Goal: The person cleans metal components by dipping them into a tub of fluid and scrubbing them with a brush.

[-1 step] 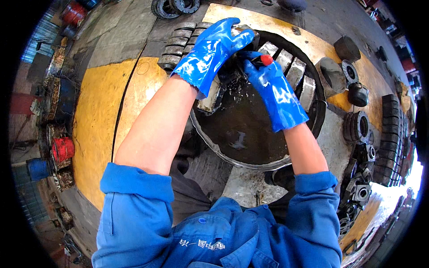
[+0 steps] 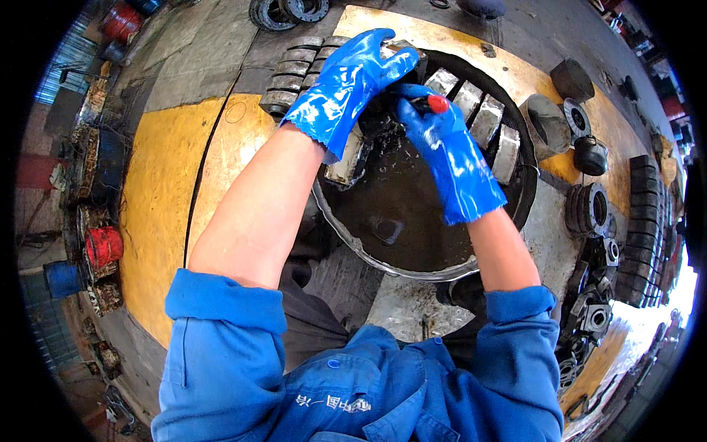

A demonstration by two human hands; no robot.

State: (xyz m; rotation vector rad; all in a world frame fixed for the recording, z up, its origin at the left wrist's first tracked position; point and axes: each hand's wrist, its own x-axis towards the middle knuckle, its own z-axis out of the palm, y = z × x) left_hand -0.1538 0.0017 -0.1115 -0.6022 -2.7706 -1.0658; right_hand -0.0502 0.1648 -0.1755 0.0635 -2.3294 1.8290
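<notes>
My left hand (image 2: 353, 77), in a wet blue rubber glove, is closed around a dark, greasy metal part (image 2: 401, 50) over the far side of a round basin (image 2: 368, 259). Close beside it, my right hand (image 2: 440, 136), gloved the same way, grips a tool with a red handle end (image 2: 437, 104). The tool's working end is hidden behind the gloves, so its kind does not show. Dark liquid (image 2: 398, 191) fills the basin. Several bare metal blocks lean along its right inner wall, and another metal block (image 2: 346, 166) lies at its left side under my left wrist.
Rows of curved metal blocks (image 2: 291, 77) stand just left of the basin. On the right are a grey bucket (image 2: 545, 127), a dark pot (image 2: 590, 155), metal rings (image 2: 587, 209) and a long row of black parts (image 2: 642, 228). Yellowish boards (image 2: 166, 199) cover the floor at left.
My right hand has shifted slightly down toward me, and the red handle end has tipped with it. The reflection in the liquid differs. My left hand stays in place.
</notes>
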